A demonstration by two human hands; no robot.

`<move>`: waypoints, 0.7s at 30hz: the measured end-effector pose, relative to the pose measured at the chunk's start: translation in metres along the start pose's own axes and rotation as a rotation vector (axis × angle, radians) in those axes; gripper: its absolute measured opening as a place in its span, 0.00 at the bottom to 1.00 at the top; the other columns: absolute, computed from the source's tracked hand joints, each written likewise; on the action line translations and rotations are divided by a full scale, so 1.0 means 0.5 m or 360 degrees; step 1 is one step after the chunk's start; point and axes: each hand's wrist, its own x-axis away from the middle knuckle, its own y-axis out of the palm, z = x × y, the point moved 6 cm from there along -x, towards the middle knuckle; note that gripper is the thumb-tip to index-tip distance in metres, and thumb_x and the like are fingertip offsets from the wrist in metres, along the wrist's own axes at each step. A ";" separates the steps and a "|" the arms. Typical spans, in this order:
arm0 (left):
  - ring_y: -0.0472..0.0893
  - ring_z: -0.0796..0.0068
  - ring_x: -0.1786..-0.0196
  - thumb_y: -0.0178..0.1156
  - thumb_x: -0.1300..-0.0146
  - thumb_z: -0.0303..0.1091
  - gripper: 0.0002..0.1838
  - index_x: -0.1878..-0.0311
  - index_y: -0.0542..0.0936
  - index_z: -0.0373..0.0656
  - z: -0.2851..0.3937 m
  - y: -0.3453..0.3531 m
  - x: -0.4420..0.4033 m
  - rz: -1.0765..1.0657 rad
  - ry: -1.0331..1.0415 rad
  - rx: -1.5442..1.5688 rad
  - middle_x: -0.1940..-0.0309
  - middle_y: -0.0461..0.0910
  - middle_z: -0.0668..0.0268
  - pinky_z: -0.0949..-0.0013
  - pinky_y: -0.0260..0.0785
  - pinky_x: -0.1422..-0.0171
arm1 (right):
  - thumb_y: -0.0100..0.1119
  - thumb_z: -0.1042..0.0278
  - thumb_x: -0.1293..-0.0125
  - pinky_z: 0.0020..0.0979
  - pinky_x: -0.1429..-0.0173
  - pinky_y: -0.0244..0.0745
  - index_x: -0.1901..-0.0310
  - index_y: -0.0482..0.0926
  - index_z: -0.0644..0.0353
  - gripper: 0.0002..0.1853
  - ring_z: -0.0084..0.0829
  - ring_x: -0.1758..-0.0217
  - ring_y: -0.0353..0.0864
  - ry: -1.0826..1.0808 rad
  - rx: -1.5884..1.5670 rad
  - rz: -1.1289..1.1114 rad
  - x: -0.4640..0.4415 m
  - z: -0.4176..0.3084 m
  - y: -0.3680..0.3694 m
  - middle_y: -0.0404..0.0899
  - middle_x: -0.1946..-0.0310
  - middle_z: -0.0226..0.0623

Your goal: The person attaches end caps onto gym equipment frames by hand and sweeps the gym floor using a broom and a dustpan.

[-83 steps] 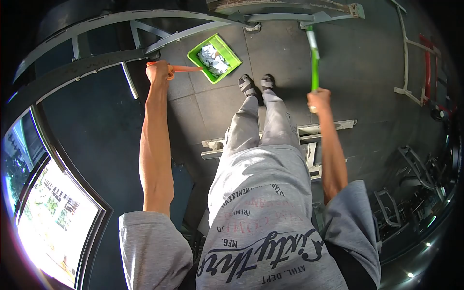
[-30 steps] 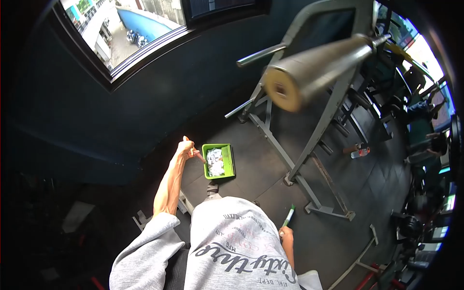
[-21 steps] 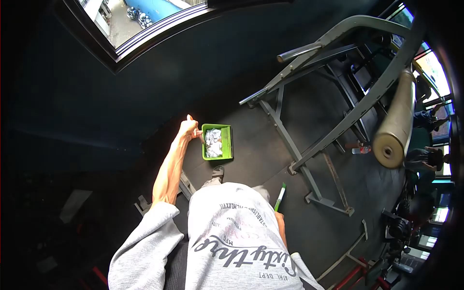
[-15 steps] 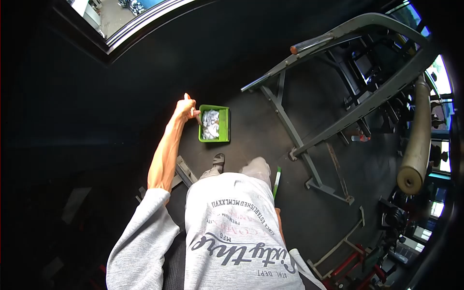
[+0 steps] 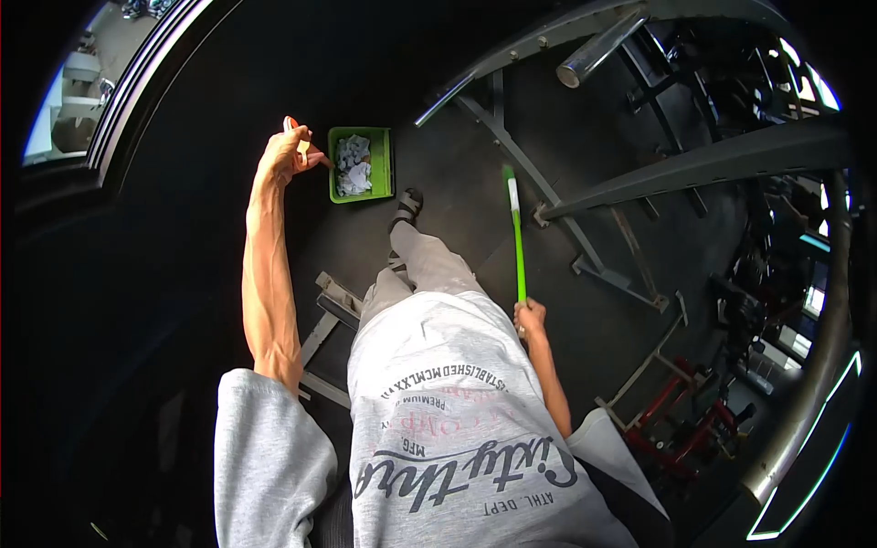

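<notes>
My left hand [image 5: 290, 153] is closed at the end of my outstretched arm, at the left edge of a green dustpan [image 5: 385, 164]. It appears to grip the dustpan, though the exact grip is partly hidden. Crumpled white paper [image 5: 354, 176] lies inside the dustpan. Beside my right hip, my right hand [image 5: 531, 317] is wrapped round the green stick of a broom [image 5: 520, 256]. The broom's far end points forward over the dark floor, with a white section and a green tip.
A grey metal rack frame [image 5: 676, 173] stands on the right, its feet near the broom. Low metal legs [image 5: 333, 315] are close to my left leg. Red-framed gym equipment [image 5: 681, 416] sits at lower right. My sandalled foot [image 5: 408, 205] is just behind the dustpan.
My right hand and more of the broom have come into view, and the broom extends further forward. My left hand and the dustpan appear further left and higher as the view shifts.
</notes>
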 end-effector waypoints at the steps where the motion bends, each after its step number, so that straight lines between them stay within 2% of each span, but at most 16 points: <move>1: 0.83 0.62 0.74 0.56 0.39 0.35 0.12 0.58 0.71 0.36 0.006 -0.002 -0.013 -0.0024 -0.0005 -0.0012 0.71 0.72 0.63 0.66 0.83 0.62 | 0.50 0.76 0.41 0.28 0.86 0.62 0.74 0.75 0.60 0.06 0.22 0.88 0.68 0.0008 -0.0020 0.0029 -0.025 -0.052 0.032 0.68 0.86 0.30; 4: 0.84 0.62 0.70 0.55 0.39 0.36 0.11 0.59 0.73 0.38 0.023 0.000 -0.010 0.0024 0.0016 -0.0091 0.67 0.74 0.60 0.68 0.83 0.62 | 0.52 0.76 0.41 0.29 0.87 0.64 0.75 0.73 0.62 0.05 0.24 0.89 0.68 -0.0004 0.0040 0.0050 -0.101 -0.185 0.119 0.67 0.89 0.30; 6: 0.84 0.62 0.69 0.56 0.38 0.38 0.11 0.60 0.74 0.39 0.039 -0.008 -0.015 0.0063 0.0041 -0.0122 0.65 0.74 0.60 0.68 0.83 0.62 | 0.53 0.77 0.43 0.30 0.86 0.66 0.76 0.72 0.63 0.05 0.27 0.90 0.69 0.0189 -0.0143 0.0169 -0.181 -0.216 0.200 0.68 0.88 0.34; 8: 0.84 0.63 0.67 0.57 0.38 0.40 0.12 0.60 0.74 0.41 0.030 -0.030 -0.049 -0.0037 0.0049 -0.0109 0.64 0.73 0.62 0.69 0.82 0.61 | 0.54 0.76 0.46 0.31 0.86 0.68 0.76 0.72 0.64 0.04 0.28 0.89 0.71 0.0212 -0.0092 0.0323 -0.199 -0.296 0.291 0.70 0.87 0.36; 10: 0.84 0.64 0.67 0.57 0.39 0.40 0.12 0.60 0.74 0.42 0.028 -0.025 -0.064 -0.0063 0.0064 -0.0118 0.64 0.73 0.63 0.70 0.82 0.60 | 0.55 0.76 0.49 0.34 0.80 0.73 0.75 0.74 0.68 0.03 0.33 0.83 0.78 0.0046 0.0135 0.0175 -0.207 -0.340 0.361 0.76 0.83 0.42; 12: 0.84 0.65 0.66 0.58 0.39 0.40 0.12 0.60 0.74 0.41 0.039 -0.018 -0.089 -0.0066 0.0035 -0.0126 0.65 0.72 0.64 0.70 0.82 0.59 | 0.57 0.75 0.50 0.36 0.69 0.78 0.73 0.76 0.72 0.07 0.38 0.72 0.84 -0.0110 0.0561 0.0158 -0.149 -0.379 0.429 0.80 0.76 0.49; 13: 0.84 0.66 0.67 0.58 0.40 0.39 0.12 0.61 0.73 0.40 0.039 -0.008 -0.094 -0.0086 0.0033 -0.0126 0.66 0.72 0.64 0.71 0.82 0.59 | 0.58 0.74 0.51 0.37 0.60 0.78 0.69 0.77 0.75 0.11 0.40 0.61 0.85 -0.0112 0.0664 0.0130 -0.090 -0.394 0.449 0.82 0.70 0.54; 14: 0.83 0.67 0.67 0.58 0.40 0.39 0.12 0.61 0.73 0.40 0.049 0.004 -0.104 -0.0111 0.0037 -0.0122 0.66 0.72 0.64 0.71 0.82 0.59 | 0.59 0.72 0.51 0.38 0.57 0.77 0.65 0.77 0.74 0.13 0.43 0.57 0.84 -0.0103 0.0765 -0.0005 -0.079 -0.366 0.477 0.82 0.68 0.55; 15: 0.79 0.72 0.74 0.56 0.43 0.34 0.09 0.66 0.73 0.38 0.059 0.021 -0.123 -0.0025 0.0025 -0.0142 0.76 0.70 0.66 0.68 0.82 0.62 | 0.58 0.73 0.49 0.38 0.61 0.78 0.64 0.77 0.73 0.13 0.42 0.62 0.84 -0.0251 0.0855 -0.0033 -0.046 -0.374 0.487 0.81 0.71 0.53; 16: 0.77 0.75 0.76 0.55 0.44 0.33 0.07 0.69 0.72 0.39 0.049 0.019 -0.159 -0.0041 0.0031 -0.0109 0.76 0.69 0.67 0.68 0.81 0.62 | 0.56 0.73 0.48 0.38 0.66 0.78 0.63 0.76 0.73 0.12 0.41 0.66 0.84 -0.0402 0.0946 -0.0059 -0.004 -0.373 0.494 0.81 0.73 0.51; 18: 0.77 0.75 0.76 0.55 0.43 0.33 0.07 0.70 0.72 0.39 0.074 0.029 -0.169 -0.0009 -0.0008 -0.0133 0.76 0.69 0.67 0.68 0.81 0.61 | 0.53 0.76 0.45 0.37 0.78 0.73 0.59 0.77 0.71 0.12 0.37 0.79 0.80 -0.0391 0.0783 -0.0287 0.041 -0.350 0.469 0.78 0.80 0.44; 20: 0.76 0.75 0.76 0.56 0.42 0.34 0.08 0.70 0.72 0.39 0.081 0.025 -0.183 -0.0085 -0.0030 -0.0114 0.76 0.69 0.67 0.67 0.81 0.61 | 0.51 0.78 0.43 0.32 0.88 0.65 0.51 0.76 0.66 0.16 0.30 0.88 0.71 -0.0003 0.0129 -0.0596 0.111 -0.352 0.404 0.73 0.84 0.35; 21: 0.76 0.75 0.76 0.56 0.42 0.35 0.09 0.70 0.72 0.38 0.077 0.009 -0.185 -0.0103 -0.0040 -0.0099 0.76 0.69 0.67 0.66 0.81 0.61 | 0.51 0.78 0.43 0.32 0.88 0.65 0.51 0.76 0.66 0.16 0.30 0.88 0.71 -0.0001 0.0124 -0.0613 0.119 -0.356 0.424 0.73 0.84 0.35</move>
